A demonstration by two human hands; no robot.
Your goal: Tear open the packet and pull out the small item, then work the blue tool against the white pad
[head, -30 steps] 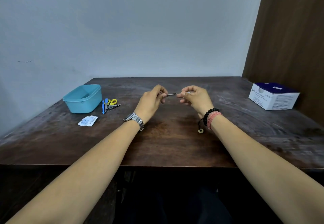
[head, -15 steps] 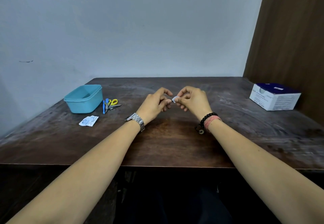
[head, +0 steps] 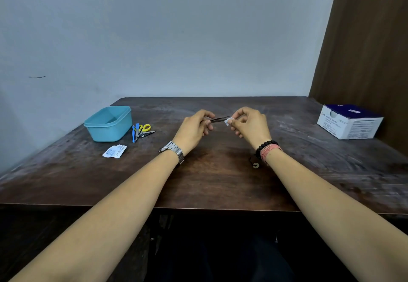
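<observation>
The left hand (head: 194, 128) is pinching metal tweezers (head: 217, 119) in curled fingers, their tips pointing toward 3 o'clock and meeting a small white pad (head: 227, 121) that the right hand (head: 250, 126) is pinching between thumb and forefinger, both held above the middle of the wooden table (head: 220, 175). Toward 9 o'clock, a teal tub (head: 109, 123) is sitting with its inside mostly hidden, scissors and small tools (head: 142, 131) lying just beside it and a torn white wrapper (head: 114, 151) nearer the front edge. At 3 o'clock, well apart, a white and blue box (head: 350, 121) is resting near the brown panel.
</observation>
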